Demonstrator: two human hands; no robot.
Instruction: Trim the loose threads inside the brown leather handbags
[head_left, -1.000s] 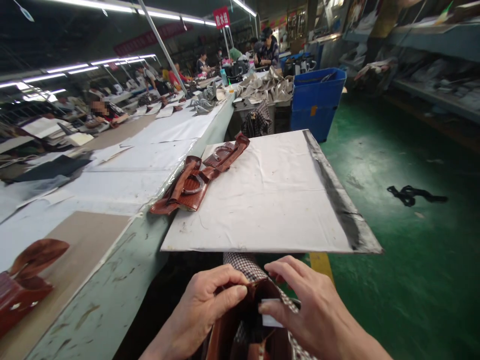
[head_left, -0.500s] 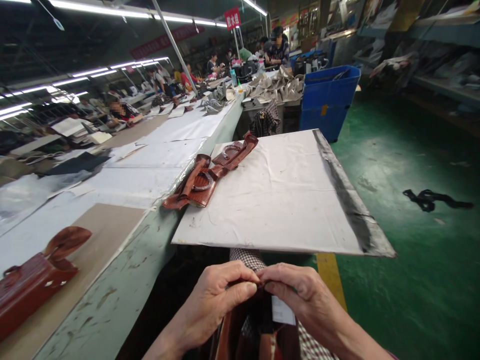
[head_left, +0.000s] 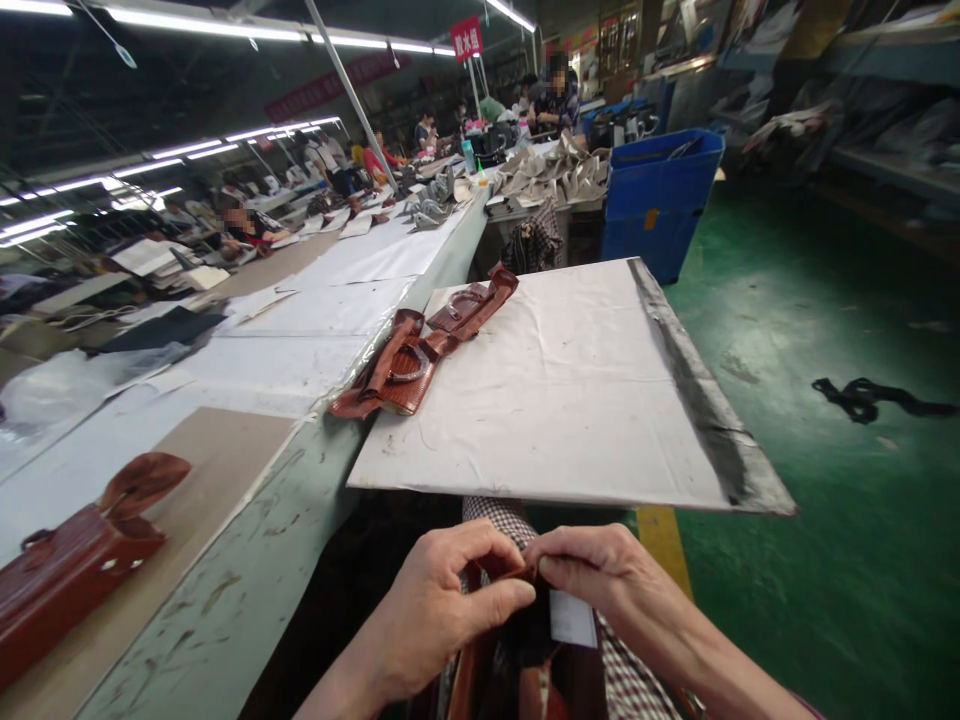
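Observation:
In my lap rests a reddish-brown leather bag (head_left: 474, 672), its dark inside facing up and its lower part cut off by the frame. My left hand (head_left: 435, 605) pinches the far edge of the leather between thumb and forefinger. Close against it, my right hand (head_left: 611, 572) grips the same edge, fingertips pressed together. Just under the right hand a white label (head_left: 573, 620) shows inside the bag. Checked cloth (head_left: 495, 515) lies beneath.
Ahead is a white-covered board (head_left: 555, 390) with brown handled bag pieces (head_left: 409, 375) at its left edge. A long worktable (head_left: 247, 520) on my left carries another brown bag (head_left: 75, 570). Farther off stand a blue bin (head_left: 660, 205) and several people.
My left thumb and forefinger have parted slightly, showing more of the leather edge. The right hand has shifted a little right, still pinching. The view has moved slightly.

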